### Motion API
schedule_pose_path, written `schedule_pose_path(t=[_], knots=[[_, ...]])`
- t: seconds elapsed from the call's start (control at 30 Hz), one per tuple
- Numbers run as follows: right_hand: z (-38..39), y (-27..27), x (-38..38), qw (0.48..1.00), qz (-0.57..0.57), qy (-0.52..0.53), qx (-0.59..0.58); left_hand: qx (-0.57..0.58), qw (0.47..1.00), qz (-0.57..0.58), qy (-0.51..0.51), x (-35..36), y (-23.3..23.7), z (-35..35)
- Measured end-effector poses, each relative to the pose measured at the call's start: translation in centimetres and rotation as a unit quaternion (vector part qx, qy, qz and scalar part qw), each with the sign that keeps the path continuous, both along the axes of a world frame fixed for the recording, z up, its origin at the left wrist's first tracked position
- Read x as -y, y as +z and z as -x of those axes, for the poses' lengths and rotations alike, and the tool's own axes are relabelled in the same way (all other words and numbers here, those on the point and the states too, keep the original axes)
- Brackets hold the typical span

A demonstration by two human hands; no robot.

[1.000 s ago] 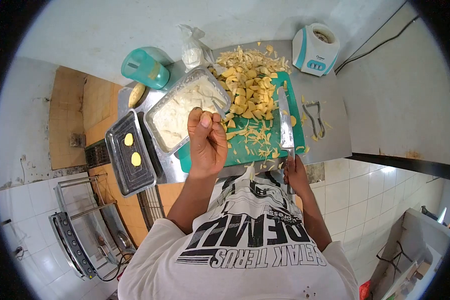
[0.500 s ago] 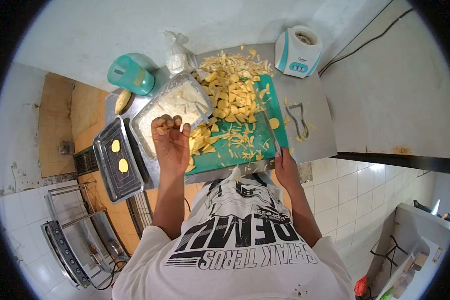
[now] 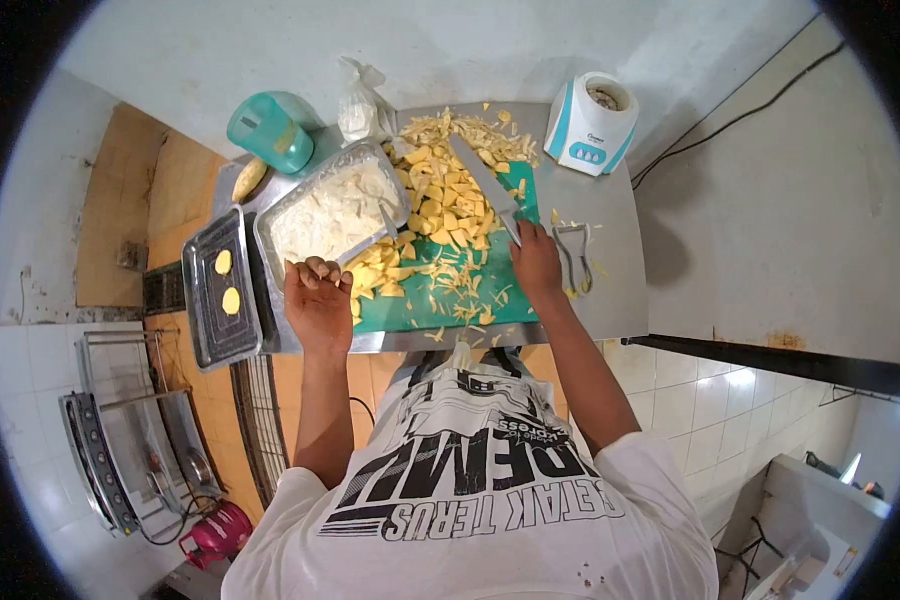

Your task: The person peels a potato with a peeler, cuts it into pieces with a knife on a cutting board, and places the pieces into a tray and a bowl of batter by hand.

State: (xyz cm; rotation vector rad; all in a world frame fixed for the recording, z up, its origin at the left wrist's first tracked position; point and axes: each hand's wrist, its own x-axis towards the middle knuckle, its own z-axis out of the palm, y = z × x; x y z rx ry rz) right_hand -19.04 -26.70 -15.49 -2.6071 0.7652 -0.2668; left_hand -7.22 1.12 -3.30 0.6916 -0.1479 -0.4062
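Observation:
In my right hand (image 3: 537,262), fingers closed round its handle, is a large kitchen knife (image 3: 482,178). Its broad blade points away from me, over the heap of cut yellow, potato-like pieces (image 3: 450,205). The heap lies on a green cutting board (image 3: 395,316), with thin strips (image 3: 460,285) scattered near its front. My left hand (image 3: 318,308) is palm up by the near corner of a metal tray (image 3: 403,212) of whitish batter-like mix (image 3: 325,215). Its fingers are loosely curled and apart, with nothing visible in them. A handle-like tool (image 3: 388,220) rests in that tray.
A dark tray (image 3: 202,310) with two yellow slices stands left. Behind are a teal jug (image 3: 270,135), a whole tuber (image 3: 249,180), a plastic bag (image 3: 360,105) and peelings (image 3: 470,132). A blender base (image 3: 592,125) and a peeler (image 3: 574,258) are on the right.
My right hand has lifted the knife from the board's right edge and swung it left over the heap. My left hand has moved down and left, off the batter tray's middle.

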Motion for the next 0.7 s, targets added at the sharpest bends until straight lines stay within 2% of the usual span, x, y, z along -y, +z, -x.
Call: schedule_pose_path(t=[0.17, 0.3, 0.4, 0.43, 0.53, 0.63, 0.7], knots=[[-2.2, 1.4, 2.1, 0.998, -0.026, 0.036, -0.037, -0.048, 0.997, -0.047, 0.048, 0.1, -1.2, 4.5], [-2.7, 2.5, 5.4, 0.992, -0.063, 0.083, -0.064, -0.132, 0.983, -0.061, 0.11, -0.6, -2.2, 7.6], [-2.8, 0.9, 7.2, 0.994, -0.049, 0.099, -0.015, -0.162, 0.979, -0.061, 0.108, -1.6, -2.8, 9.3], [-2.8, 0.7, 7.7, 0.99, -0.075, 0.112, -0.035, -0.169, 0.977, -0.064, 0.11, -1.8, -3.1, 9.6], [-1.7, 0.3, 7.9, 0.989, -0.092, 0.118, 0.013, -0.183, 0.975, -0.073, 0.104, -2.9, -4.0, 10.2], [0.5, 0.4, 6.1, 0.993, -0.005, 0.1, 0.065, -0.202, 0.974, -0.072, 0.071, -4.5, -5.6, 10.0], [2.1, 0.6, 4.4, 0.991, 0.024, 0.119, 0.049, -0.239, 0.966, -0.087, 0.046, -5.7, -6.4, 10.1]])
